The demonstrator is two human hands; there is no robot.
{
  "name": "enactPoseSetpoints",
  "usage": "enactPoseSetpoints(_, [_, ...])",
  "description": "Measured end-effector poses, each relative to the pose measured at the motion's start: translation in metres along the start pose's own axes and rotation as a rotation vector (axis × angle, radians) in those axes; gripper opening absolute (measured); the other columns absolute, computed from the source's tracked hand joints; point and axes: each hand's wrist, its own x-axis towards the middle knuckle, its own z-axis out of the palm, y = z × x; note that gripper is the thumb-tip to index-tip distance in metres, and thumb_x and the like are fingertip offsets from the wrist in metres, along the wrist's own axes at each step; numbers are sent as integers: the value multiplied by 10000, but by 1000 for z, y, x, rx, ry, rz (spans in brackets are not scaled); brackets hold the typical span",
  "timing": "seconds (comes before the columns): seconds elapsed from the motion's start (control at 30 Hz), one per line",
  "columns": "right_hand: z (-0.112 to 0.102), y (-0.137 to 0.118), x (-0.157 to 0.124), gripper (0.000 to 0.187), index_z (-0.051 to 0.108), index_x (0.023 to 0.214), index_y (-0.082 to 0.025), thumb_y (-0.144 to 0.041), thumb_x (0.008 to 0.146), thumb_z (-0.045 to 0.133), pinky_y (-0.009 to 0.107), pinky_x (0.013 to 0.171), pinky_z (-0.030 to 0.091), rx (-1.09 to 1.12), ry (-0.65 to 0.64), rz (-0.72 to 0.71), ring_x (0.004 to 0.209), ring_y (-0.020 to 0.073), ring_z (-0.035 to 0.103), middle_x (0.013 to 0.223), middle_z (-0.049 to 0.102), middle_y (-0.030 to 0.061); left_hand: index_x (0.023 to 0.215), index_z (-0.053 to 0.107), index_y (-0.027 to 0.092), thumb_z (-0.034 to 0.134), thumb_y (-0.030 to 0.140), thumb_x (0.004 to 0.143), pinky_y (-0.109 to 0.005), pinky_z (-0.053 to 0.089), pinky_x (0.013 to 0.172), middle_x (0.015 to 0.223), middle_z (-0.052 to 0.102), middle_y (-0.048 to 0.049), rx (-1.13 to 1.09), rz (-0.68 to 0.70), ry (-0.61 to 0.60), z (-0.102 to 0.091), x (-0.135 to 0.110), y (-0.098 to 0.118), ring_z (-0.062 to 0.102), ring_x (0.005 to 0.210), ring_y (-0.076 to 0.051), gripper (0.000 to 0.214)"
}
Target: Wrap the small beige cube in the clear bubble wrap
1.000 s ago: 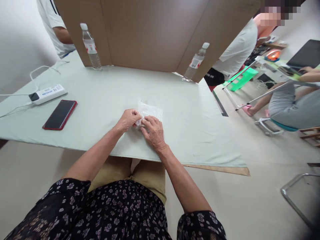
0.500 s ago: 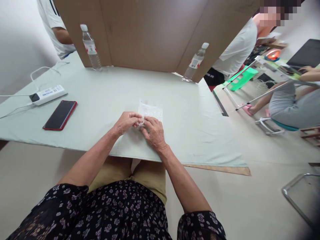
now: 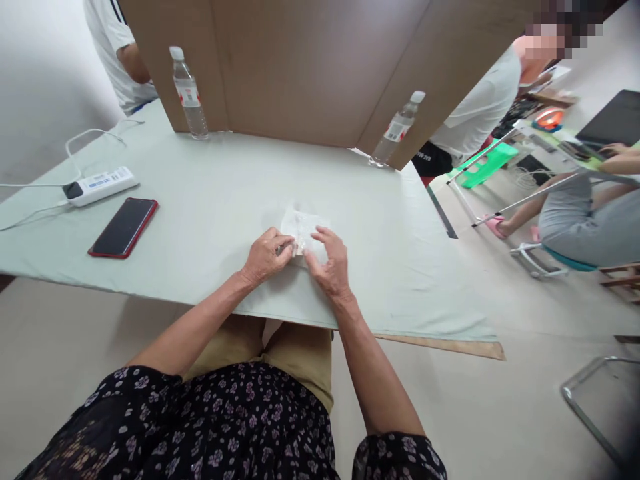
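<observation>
A small clear sheet that looks like bubble wrap (image 3: 306, 225) lies on the cloth-covered table in front of me, its near edge slightly lifted and crumpled. My left hand (image 3: 269, 255) is closed, with thumb and forefinger pinching the sheet's near left edge. On the other side, my right hand (image 3: 329, 260) has its fingers spread apart over the sheet's right part. Its thumb tip is close to the near edge; whether it touches the plastic I cannot tell.
A phone (image 3: 124, 228) and a white power strip (image 3: 103, 186) with cables lie on the left. Two water bottles, one left (image 3: 190, 97) and one right (image 3: 399, 130), stand before a tall cardboard panel (image 3: 300, 67). Other people sit beyond the panel and at a desk on the right.
My right fingers have lifted and spread away from my left fingertips. The sheet's near edge is now bunched up in my left pinch. The view has shifted slightly.
</observation>
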Motion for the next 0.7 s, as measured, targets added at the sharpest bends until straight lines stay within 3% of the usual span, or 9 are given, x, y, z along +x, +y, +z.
enactPoseSetpoints(0.13, [-24,16,-2,343,642,1133,-193,-396,870,557,455,930,528,-9,67,237,1111,274,650,1280,670,153,1026,756,174,552,227,900,-279,529,739,945,608,-74,107,67,58,7,-3,-2,605,834,-166,245])
enactPoseSetpoints(0.23, [-36,19,-5,432,649,1161,-171,-468,860,561,430,837,542,-65,-46,433,871,238,667,1158,708,137,1014,743,175,533,187,891,-307,530,796,1007,618,-92,157,112,76,10,-3,-1,603,932,-197,243])
enactPoseSetpoints(0.33, [-38,13,-3,517,645,1229,-159,-536,886,556,434,881,515,-151,-196,551,846,246,673,1015,739,104,1024,731,181,533,171,886,-314,527,821,1009,626,-89,160,117,56,10,-2,1,599,942,-200,241])
enactPoseSetpoints(0.5, [-25,5,4,585,605,1320,-158,-566,903,567,406,863,498,-218,-262,570,895,277,690,921,737,83,1061,721,175,532,163,873,-320,524,841,1026,624,-97,151,99,9,6,-3,4,603,958,-208,267])
enactPoseSetpoints(0.7, [-23,20,1,648,555,1375,-161,-562,868,596,421,858,504,-222,-199,554,877,277,684,978,747,91,1050,720,195,537,186,882,-300,518,824,1020,630,-83,145,75,-22,3,-3,7,598,914,-190,249])
